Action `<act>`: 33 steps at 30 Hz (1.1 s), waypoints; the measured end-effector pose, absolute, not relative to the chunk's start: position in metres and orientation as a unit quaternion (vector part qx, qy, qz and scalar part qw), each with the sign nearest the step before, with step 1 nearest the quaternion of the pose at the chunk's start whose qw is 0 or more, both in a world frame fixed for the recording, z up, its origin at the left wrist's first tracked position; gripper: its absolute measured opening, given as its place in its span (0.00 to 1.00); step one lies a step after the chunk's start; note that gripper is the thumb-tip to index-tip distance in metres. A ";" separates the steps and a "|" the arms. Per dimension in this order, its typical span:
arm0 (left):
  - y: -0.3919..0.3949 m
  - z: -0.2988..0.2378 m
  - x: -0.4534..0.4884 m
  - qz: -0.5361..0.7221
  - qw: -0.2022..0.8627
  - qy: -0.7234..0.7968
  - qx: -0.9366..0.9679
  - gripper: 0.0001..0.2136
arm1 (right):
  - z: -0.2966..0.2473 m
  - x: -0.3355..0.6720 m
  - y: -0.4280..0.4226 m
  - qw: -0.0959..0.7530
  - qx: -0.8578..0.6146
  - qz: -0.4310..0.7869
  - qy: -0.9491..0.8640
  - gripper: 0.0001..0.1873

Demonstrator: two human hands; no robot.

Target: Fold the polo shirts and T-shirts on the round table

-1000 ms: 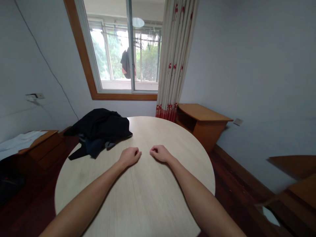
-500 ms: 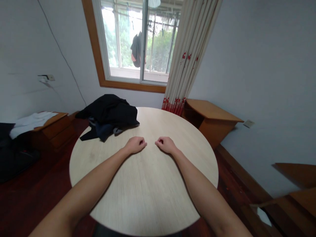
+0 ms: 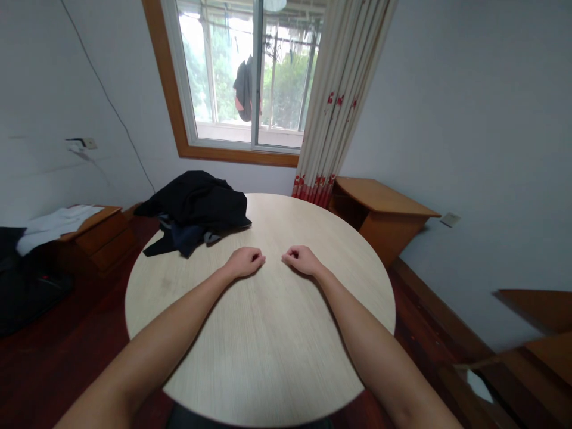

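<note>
My left hand [image 3: 245, 262] rests on the round pale wooden table [image 3: 268, 333], its fingers curled into a loose fist with nothing in it. Across a small gap, my right hand [image 3: 302, 261] lies on the tabletop in the same way, curled closed and holding nothing. Both forearms stretch in from the near edge. Just beyond my left hand sits a rumpled pile of dark clothes [image 3: 201, 199], mostly black with a navy piece and a bit of grey at its front. Neither hand touches the pile.
Behind the table are a sliding window [image 3: 250, 77] and a cream curtain [image 3: 330, 107] with red flowers. A wooden desk [image 3: 384, 199] stands at the back right. To the left, a low wooden cabinet [image 3: 105, 238] bears white cloth [image 3: 58, 223].
The view has shifted very slightly. Both hands stay curled in place on the table, and the clothes lie as before.
</note>
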State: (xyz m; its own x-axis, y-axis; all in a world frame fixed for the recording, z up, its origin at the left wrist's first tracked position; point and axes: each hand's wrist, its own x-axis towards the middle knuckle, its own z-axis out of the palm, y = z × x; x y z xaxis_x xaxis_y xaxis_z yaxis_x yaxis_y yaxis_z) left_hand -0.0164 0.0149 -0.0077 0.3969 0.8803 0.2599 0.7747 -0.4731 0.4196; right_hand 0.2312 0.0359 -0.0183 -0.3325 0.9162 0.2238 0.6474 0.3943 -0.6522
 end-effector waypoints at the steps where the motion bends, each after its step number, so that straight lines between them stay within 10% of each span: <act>1: 0.015 -0.007 -0.017 0.229 0.126 0.497 0.827 0.17 | -0.018 0.232 0.036 0.291 -0.497 0.237 -0.783 0.14; 33: 0.023 -0.004 -0.031 0.300 0.132 0.527 0.784 0.10 | -0.016 0.236 0.033 0.295 -0.481 0.285 -0.775 0.12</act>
State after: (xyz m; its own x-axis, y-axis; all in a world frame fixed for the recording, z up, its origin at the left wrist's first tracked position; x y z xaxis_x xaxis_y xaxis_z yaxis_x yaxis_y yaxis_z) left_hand -0.0312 0.0226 -0.0036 0.2635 0.9059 0.3314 0.7473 -0.4090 0.5238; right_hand 0.2359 0.0333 -0.0159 -0.3639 0.9134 0.1826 0.5777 0.3751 -0.7250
